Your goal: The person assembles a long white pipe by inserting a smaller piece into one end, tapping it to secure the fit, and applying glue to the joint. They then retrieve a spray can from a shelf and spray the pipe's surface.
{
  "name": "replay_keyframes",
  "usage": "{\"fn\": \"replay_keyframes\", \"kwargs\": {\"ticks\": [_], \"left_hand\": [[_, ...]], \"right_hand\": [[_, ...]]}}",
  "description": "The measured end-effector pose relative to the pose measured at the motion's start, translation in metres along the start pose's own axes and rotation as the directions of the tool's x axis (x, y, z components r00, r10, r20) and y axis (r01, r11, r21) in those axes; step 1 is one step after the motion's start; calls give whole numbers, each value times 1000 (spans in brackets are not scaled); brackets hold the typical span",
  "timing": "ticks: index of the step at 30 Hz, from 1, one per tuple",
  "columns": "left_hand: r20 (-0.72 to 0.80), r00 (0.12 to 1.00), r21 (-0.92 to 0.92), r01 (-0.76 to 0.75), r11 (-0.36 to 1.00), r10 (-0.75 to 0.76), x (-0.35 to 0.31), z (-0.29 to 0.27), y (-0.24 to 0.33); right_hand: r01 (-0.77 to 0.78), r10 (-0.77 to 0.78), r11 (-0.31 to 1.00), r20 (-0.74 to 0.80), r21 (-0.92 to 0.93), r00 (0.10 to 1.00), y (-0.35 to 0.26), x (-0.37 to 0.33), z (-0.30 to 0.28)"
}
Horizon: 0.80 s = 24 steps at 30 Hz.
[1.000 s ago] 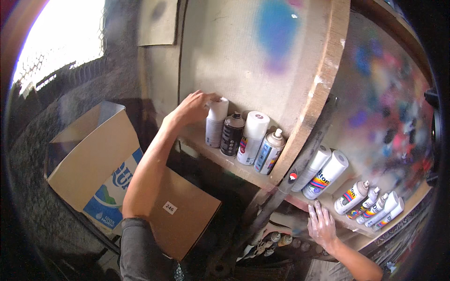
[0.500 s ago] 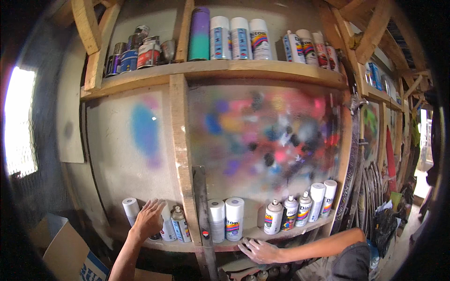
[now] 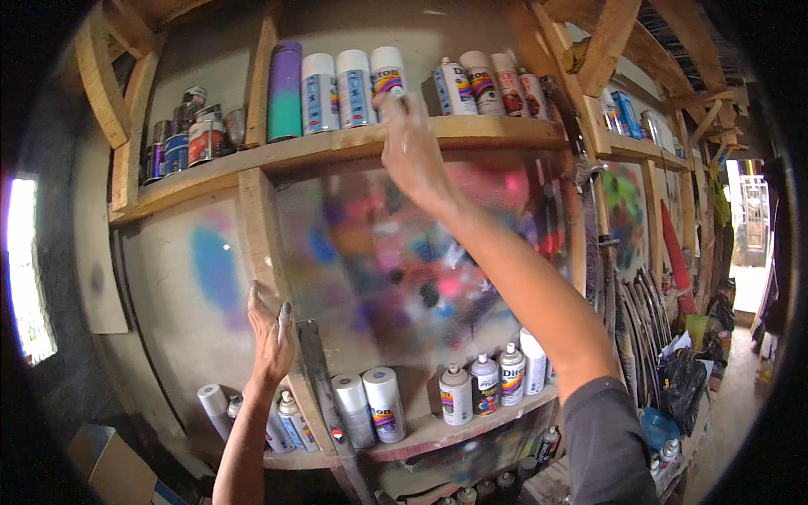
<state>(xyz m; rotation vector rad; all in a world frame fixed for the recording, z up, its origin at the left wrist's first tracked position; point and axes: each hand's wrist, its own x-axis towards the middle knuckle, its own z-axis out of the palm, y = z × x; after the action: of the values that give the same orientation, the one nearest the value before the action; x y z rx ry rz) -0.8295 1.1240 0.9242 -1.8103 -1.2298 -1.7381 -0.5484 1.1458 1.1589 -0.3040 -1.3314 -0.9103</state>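
My right hand (image 3: 412, 151) is raised to the upper shelf (image 3: 353, 141), its blurred fingers over the lower part of a white spray can (image 3: 388, 69). I cannot tell whether they touch it. Left of that can stand two more white spray cans (image 3: 355, 88) and a tall purple and green can (image 3: 286, 91). My left hand (image 3: 271, 338) is held up beside the wooden post (image 3: 263, 223), its fingers apart and nothing in them. Below it on the lower shelf (image 3: 421, 448) are white and grey spray cans (image 3: 290, 419), partly behind my left forearm.
Small paint tins (image 3: 206, 140) are stacked at the upper left. More spray cans (image 3: 484, 383) line the lower shelf at right. A dark upright strip (image 3: 318, 379) leans by the post. A cardboard box (image 3: 122, 463) sits at lower left; black plastic bags (image 3: 682, 383) are at right.
My right hand has risen from the lower shelf's edge to the cans on the upper shelf. My left hand has left the lower cans and moved up. The view has shifted upward and right.
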Motion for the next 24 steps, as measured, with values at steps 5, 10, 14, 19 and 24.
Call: {"fn": "replay_keyframes", "kwargs": {"ticks": [5, 10, 14, 19, 24], "left_hand": [[-60, 990, 295, -102, 950, 125, -4, 18, 1], [-148, 967, 208, -173, 963, 206, -7, 18, -7], [-178, 962, 188, -173, 967, 207, -8, 19, -7], [-199, 960, 183, -159, 970, 195, -12, 17, -7], [-215, 961, 143, -147, 979, 176, -11, 16, -9]], "right_hand": [[-466, 397, 798, -249, -383, 884, 72, 37, -33], [-230, 239, 939, 2, -256, 971, 88, 43, -27], [-18, 38, 994, 181, -107, 983, 49, 57, 31], [-447, 529, 838, 262, -314, 807, 41, 68, 57], [-440, 573, 799, 299, -409, 763, 65, 75, 46]]}}
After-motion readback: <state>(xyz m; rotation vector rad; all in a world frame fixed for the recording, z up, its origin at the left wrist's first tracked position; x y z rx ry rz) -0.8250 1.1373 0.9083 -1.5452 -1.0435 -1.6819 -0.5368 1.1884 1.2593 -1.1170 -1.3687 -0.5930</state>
